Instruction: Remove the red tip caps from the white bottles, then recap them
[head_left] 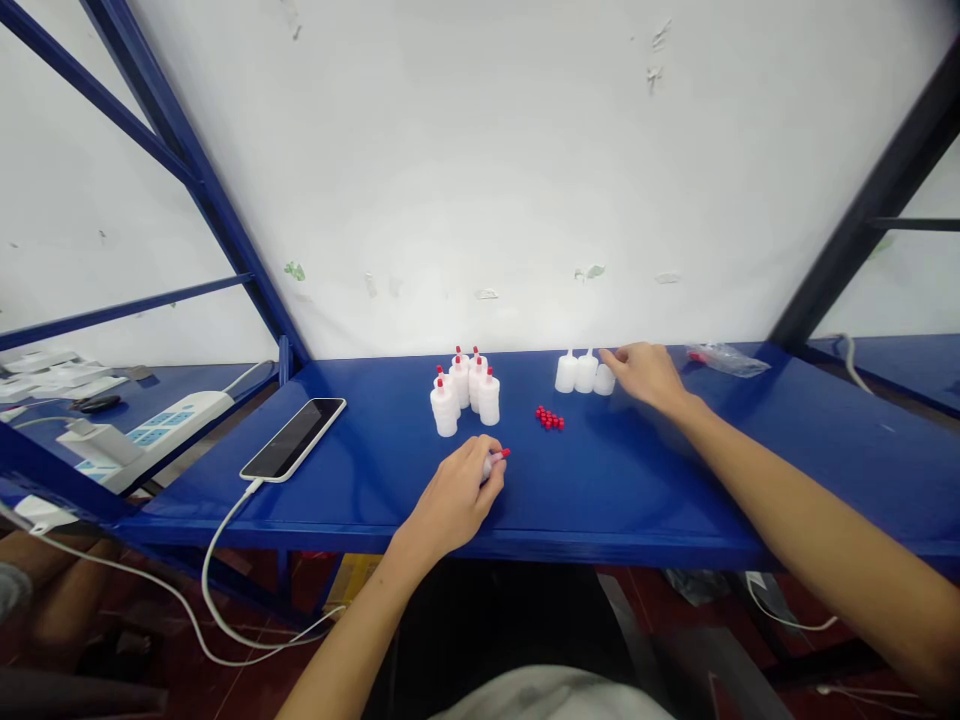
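My left hand (459,492) is closed around a small white squeeze bottle (489,463), whose red-capped tip points right; the fingers hide most of it. Over at the right, my right hand (646,372) has its thumb and fingers together at the top of an upright white bottle (604,380), covering its nozzle. Two uncapped white bottles (575,373) with bare nozzles stand just left of it. Loose red caps (550,418) lie in a small pile between my hands. Several white bottles with red caps (466,388) stand grouped beyond my left hand.
A phone (294,440) lies at the left of the blue table (600,480), plugged into a white cable (217,545). A clear plastic bag (726,358) with something red in it rests at the back right. White power strips (161,430) sit beyond the blue frame at left.
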